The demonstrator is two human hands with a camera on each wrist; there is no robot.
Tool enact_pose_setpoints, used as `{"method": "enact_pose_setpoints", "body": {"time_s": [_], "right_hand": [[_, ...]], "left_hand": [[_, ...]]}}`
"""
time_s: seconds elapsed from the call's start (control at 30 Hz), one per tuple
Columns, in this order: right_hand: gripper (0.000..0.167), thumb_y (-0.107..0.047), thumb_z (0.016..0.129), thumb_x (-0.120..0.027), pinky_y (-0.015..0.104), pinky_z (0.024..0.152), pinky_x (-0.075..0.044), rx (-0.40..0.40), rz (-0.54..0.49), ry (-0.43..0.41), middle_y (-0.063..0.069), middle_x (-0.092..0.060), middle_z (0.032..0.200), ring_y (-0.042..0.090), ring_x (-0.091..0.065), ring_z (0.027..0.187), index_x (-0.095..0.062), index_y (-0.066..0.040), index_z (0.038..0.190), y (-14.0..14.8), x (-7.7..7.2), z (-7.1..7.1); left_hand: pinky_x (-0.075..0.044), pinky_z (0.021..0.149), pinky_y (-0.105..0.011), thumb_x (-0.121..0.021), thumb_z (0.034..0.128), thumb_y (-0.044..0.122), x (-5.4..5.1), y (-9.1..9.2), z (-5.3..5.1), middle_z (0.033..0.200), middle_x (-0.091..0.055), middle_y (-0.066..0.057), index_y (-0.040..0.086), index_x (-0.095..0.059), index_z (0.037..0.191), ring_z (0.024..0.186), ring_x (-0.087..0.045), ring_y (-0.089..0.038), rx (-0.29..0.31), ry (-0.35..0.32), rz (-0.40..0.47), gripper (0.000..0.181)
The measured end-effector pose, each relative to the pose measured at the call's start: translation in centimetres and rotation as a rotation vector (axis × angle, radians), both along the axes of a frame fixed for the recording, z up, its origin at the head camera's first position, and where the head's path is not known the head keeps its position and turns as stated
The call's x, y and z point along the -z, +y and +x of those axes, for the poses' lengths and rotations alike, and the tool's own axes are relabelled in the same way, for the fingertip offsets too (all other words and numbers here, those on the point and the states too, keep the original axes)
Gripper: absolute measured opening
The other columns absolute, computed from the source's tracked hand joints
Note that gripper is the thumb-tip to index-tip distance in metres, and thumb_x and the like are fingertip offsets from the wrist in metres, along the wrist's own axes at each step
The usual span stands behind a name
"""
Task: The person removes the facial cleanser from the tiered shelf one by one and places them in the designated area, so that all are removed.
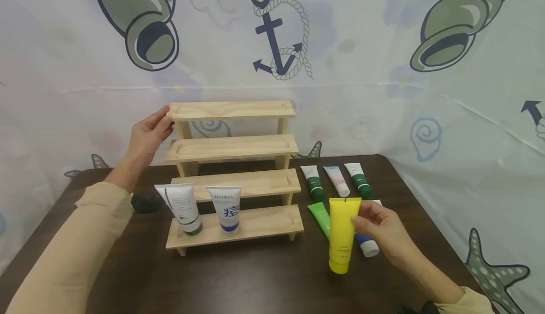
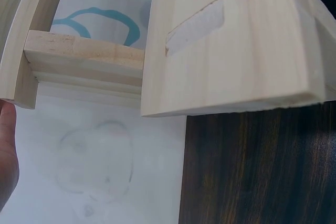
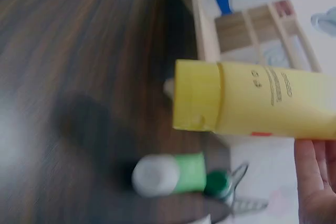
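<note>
My right hand [image 1: 385,231] pinches a yellow squeeze tube [image 1: 344,233] near its flat upper end and holds it upright, cap down, above the table. In the right wrist view the yellow tube [image 3: 273,98] crosses the picture, with fingers [image 3: 312,171] at its far end. My left hand [image 1: 149,132] grips the left end of the top step of a tiered wooden rack [image 1: 234,148]. A white tube with a green cap [image 1: 183,207] and a white tube with a blue cap [image 1: 226,210] stand on the lowest step.
Right of the rack lie several tubes on the dark table [image 1: 255,281]: a light green tube [image 1: 320,217], a pink and white tube [image 1: 337,180], dark green and white tubes, and a blue tube with a white cap [image 1: 368,247]. A patterned cloth [image 1: 353,101] hangs behind.
</note>
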State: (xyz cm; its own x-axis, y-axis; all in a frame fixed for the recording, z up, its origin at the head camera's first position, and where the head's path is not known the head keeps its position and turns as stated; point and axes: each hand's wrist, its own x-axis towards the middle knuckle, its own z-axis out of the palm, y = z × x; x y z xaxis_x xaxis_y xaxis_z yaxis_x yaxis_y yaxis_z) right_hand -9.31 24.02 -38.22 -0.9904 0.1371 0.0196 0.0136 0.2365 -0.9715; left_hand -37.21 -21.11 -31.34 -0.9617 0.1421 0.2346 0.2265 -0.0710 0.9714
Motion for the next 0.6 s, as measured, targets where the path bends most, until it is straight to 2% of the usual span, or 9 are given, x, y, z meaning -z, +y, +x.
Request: {"method": "enact_pose_setpoints", "body": {"time_s": [0.03, 0.07, 0.17, 0.27, 0.3, 0.37, 0.6], "right_hand": [[0.031, -0.012, 0.09, -0.064, 0.026, 0.079, -0.059, -0.002, 0.006, -0.025, -0.003, -0.063, 0.1, 0.012, -0.063, 0.09, -0.055, 0.004, 0.115, 0.6, 0.2, 0.4], [0.031, -0.012, 0.09, -0.064, 0.026, 0.079, -0.059, -0.003, 0.012, -0.049, -0.002, -0.062, 0.099, 0.012, -0.063, 0.089, -0.054, 0.005, 0.114, 1.3, 0.4, 0.8], [0.027, -0.012, 0.09, -0.063, 0.027, 0.078, -0.059, -0.026, 0.012, -0.118, -0.002, -0.063, 0.097, 0.012, -0.062, 0.087, -0.055, 0.003, 0.111, 3.1, 1.0, 2.1], [0.021, -0.011, 0.092, -0.06, 0.028, 0.08, -0.058, -0.08, -0.006, -0.167, -0.003, -0.063, 0.098, 0.012, -0.062, 0.089, -0.057, -0.001, 0.11, 5.0, 1.6, 3.2], [0.02, -0.012, 0.093, -0.059, 0.029, 0.08, -0.058, -0.101, -0.012, -0.187, -0.004, -0.063, 0.099, 0.012, -0.063, 0.09, -0.057, -0.002, 0.11, 5.6, 1.8, 3.6], [0.021, -0.013, 0.094, -0.058, 0.03, 0.082, -0.058, -0.143, -0.023, -0.221, -0.003, -0.063, 0.1, 0.012, -0.063, 0.092, -0.057, -0.002, 0.112, 6.9, 2.2, 4.1], [0.033, -0.017, 0.096, -0.056, 0.035, 0.086, -0.058, -0.211, -0.032, -0.378, 0.001, -0.063, 0.103, 0.014, -0.063, 0.095, -0.051, 0.007, 0.118, 10.8, 3.4, 5.9]], "left_hand": [[-0.038, 0.103, -0.021, -0.06, 0.0914, 0.027, 0.1, 0.0, 0.0, 0.148, -0.037, -0.009, 0.01, -0.037, 0.144, 0.126, -0.048, -0.009, 0.003, 0.005, 0.009, 0.06], [-0.041, 0.101, -0.02, -0.061, 0.0907, 0.025, 0.2, 0.0, 0.0, 0.145, -0.042, -0.008, 0.01, -0.039, 0.143, 0.122, -0.052, -0.008, 0.009, 0.003, 0.058, 0.058], [-0.046, 0.095, -0.015, -0.062, 0.0898, 0.027, 0.3, 0.0, -0.1, 0.142, -0.046, -0.005, 0.01, -0.041, 0.142, 0.115, -0.056, -0.003, -0.005, 0.021, 0.035, 0.059], [-0.045, 0.096, -0.016, -0.063, 0.0888, 0.029, 0.2, 0.0, -0.3, 0.145, -0.043, -0.007, 0.01, -0.04, 0.143, 0.117, -0.055, -0.004, -0.011, 0.014, 0.019, 0.062], [-0.042, 0.098, -0.016, -0.062, 0.0891, 0.03, 0.1, -0.1, -0.3, 0.147, -0.039, -0.009, 0.01, -0.037, 0.144, 0.12, -0.053, -0.004, -0.012, 0.016, -0.013, 0.064], [-0.04, 0.1, -0.018, -0.061, 0.0896, 0.029, 0.0, -0.2, -0.3, 0.149, -0.035, -0.011, 0.009, -0.035, 0.145, 0.124, -0.05, -0.006, -0.003, 0.002, 0.003, 0.064], [-0.037, 0.103, -0.021, -0.059, 0.091, 0.027, 0.0, -0.2, -0.1, 0.151, -0.031, -0.01, 0.01, -0.033, 0.146, 0.132, -0.042, -0.013, -0.007, -0.024, -0.003, 0.063]]}}
